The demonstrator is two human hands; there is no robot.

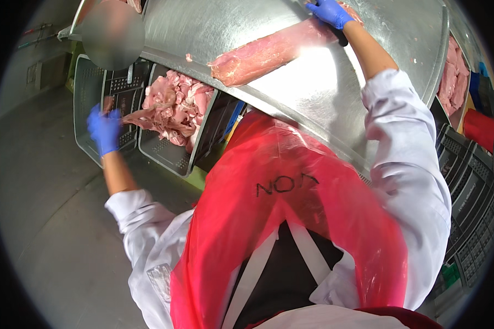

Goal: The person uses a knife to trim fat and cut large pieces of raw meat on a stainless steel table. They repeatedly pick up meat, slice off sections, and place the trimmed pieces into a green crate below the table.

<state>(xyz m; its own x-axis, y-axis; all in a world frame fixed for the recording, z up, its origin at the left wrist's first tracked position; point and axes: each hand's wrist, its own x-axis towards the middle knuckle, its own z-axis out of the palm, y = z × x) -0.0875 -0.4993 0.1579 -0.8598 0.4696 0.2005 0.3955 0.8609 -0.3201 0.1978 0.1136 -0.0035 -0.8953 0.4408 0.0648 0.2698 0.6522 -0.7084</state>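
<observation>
My left hand (104, 130), in a blue glove and slightly blurred, is above the grey crate at the left. Its fingers are closed on a thin strip of meat trimming (140, 118), which stretches toward the pile of pink trimmings (178, 104) in the neighbouring crate. A long, pale pink loin of meat (274, 55) lies slantwise on the steel table (203, 27). At the loin's far end is my right hand (330, 13), also gloved in blue. The upper picture edge cuts close to its fingers, so whether it grips anything is unclear.
Two grey plastic crates, the outer one (86, 90) and the one with trimmings (167, 159), stand against the table's left edge. More meat (454, 77) sits in a container at the right, above stacked dark crates (466, 192). A small scrap (189, 57) lies near the table edge.
</observation>
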